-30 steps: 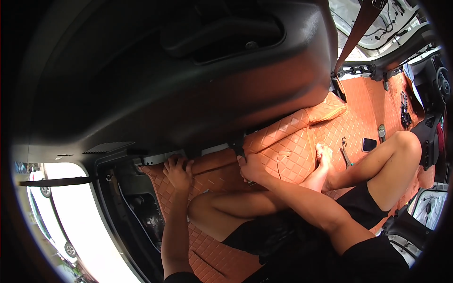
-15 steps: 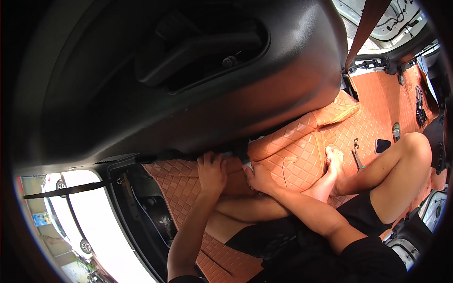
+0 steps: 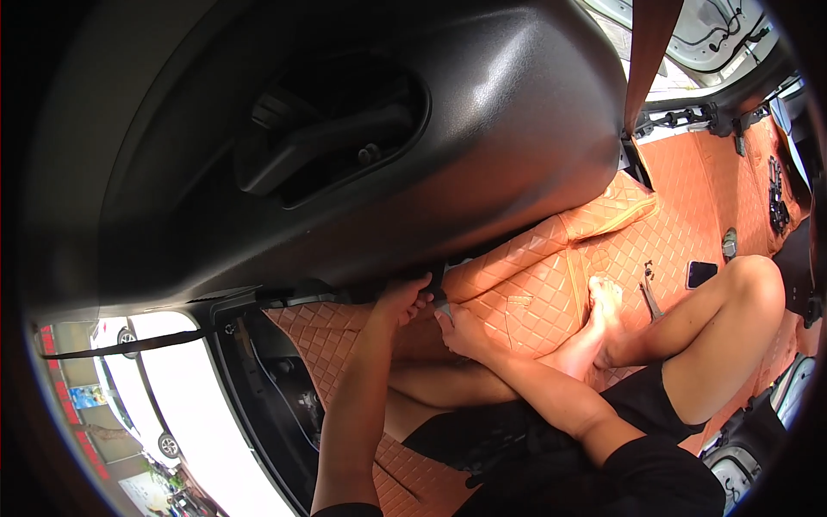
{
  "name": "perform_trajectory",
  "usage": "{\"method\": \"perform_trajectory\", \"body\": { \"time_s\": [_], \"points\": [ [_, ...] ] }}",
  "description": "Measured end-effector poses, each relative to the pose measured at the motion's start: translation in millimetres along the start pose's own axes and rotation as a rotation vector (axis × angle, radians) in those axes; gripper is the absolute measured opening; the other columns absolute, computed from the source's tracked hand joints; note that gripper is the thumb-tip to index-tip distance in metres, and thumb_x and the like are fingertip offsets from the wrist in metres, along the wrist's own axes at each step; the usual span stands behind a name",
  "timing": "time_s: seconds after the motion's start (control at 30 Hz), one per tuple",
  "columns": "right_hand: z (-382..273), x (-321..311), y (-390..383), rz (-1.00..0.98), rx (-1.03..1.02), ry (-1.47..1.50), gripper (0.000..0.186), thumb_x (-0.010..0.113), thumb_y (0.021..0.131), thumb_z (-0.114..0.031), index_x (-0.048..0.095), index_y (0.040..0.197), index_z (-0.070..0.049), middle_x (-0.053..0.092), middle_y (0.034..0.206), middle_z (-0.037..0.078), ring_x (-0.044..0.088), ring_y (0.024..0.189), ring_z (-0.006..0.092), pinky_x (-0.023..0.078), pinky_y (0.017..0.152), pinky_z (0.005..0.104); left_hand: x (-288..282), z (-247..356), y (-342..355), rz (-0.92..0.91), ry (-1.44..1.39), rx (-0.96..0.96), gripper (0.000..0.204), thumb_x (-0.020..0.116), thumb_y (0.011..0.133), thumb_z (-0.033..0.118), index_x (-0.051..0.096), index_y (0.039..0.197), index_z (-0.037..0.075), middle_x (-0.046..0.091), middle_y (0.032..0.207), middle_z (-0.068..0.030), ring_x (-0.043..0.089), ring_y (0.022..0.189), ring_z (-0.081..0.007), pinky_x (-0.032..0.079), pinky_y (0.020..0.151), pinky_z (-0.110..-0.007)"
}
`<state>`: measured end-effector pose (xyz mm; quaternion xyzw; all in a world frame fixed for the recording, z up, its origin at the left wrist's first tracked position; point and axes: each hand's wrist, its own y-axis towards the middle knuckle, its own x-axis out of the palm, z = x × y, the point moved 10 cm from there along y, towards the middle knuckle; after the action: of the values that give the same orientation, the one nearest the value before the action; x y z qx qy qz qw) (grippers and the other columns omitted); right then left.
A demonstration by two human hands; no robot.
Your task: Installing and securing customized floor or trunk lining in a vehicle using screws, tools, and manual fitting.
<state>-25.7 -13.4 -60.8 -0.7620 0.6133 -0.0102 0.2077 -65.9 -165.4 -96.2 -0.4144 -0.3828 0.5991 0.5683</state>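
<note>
The orange-brown quilted floor mat [image 3: 543, 302] spreads under my legs, its raised fold running along the bottom of the large black trim panel [image 3: 482, 146]. My left hand [image 3: 405, 300] is beneath the panel's lower edge, its fingers curled beside a dark strip; what they grip is hidden. Just right of it, my right hand [image 3: 465, 332] is closed around a slim grey-and-black tool [image 3: 441, 302], thumb along it, tip toward the dark gap. The tool's exact kind is too small to tell.
A phone [image 3: 701, 274] and a thin dark tool [image 3: 650, 297] lie on the mat beside my bare foot [image 3: 606, 297]. Black clip-like parts [image 3: 778, 207] are at the far right. At left is a door opening with a dark strap [image 3: 146, 345], and a white car outside.
My left hand has turned and curled, moving right toward my right hand. The grey-and-black tool in my right hand shows more plainly now. The view has shifted slightly.
</note>
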Motion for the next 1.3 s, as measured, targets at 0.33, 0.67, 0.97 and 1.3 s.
{"method": "perform_trajectory", "body": {
  "time_s": [0.33,0.67,0.97,1.3],
  "points": [
    [-19,-14,-9,-0.288,0.415,0.091,0.032,0.046,0.103,-0.024,0.056,0.091,0.003,0.06,0.058,0.011,0.059,0.045,0.0204,0.047,0.041,0.036,5,44,-15,0.475,0.813,0.726,0.041,0.073,0.089,0.032,0.068,0.068,-0.003,0.063,0.06,-0.0083,0.06,0.057,-0.0203,0.047,0.059,-0.04],
    [-16,-21,-2,-0.149,0.583,0.282,0.025,0.051,0.093,-0.01,0.062,0.084,0.01,0.063,0.061,0.015,0.063,0.048,0.0249,0.051,0.046,0.0379,3,-4,-20,0.162,-0.079,0.206,0.023,0.068,0.093,0.02,0.06,0.076,0.005,0.054,0.058,-0.0015,0.044,0.042,-0.0093,0.032,0.034,-0.027],
    [-15,-24,-12,-0.462,0.547,0.091,0.032,0.049,0.096,-0.015,0.06,0.08,0.01,0.061,0.06,0.015,0.062,0.046,0.0245,0.053,0.045,0.0388,8,-14,-15,0.169,-0.435,0.326,0.017,0.068,0.091,0.009,0.057,0.078,0.002,0.048,0.057,0.0016,0.037,0.038,-0.0069,0.027,0.033,-0.025],
    [-86,-47,-25,0.045,-0.739,-1.053,0.047,0.06,0.085,-0.027,0.059,0.125,-0.002,0.056,0.126,0.015,0.051,0.121,0.0326,0.041,0.099,0.0484,10,-20,-7,0.017,-0.577,0.32,0.016,0.069,0.088,0.004,0.056,0.078,0.003,0.039,0.057,0.0031,0.034,0.04,-0.0079,0.023,0.036,-0.026]
  ]
}}
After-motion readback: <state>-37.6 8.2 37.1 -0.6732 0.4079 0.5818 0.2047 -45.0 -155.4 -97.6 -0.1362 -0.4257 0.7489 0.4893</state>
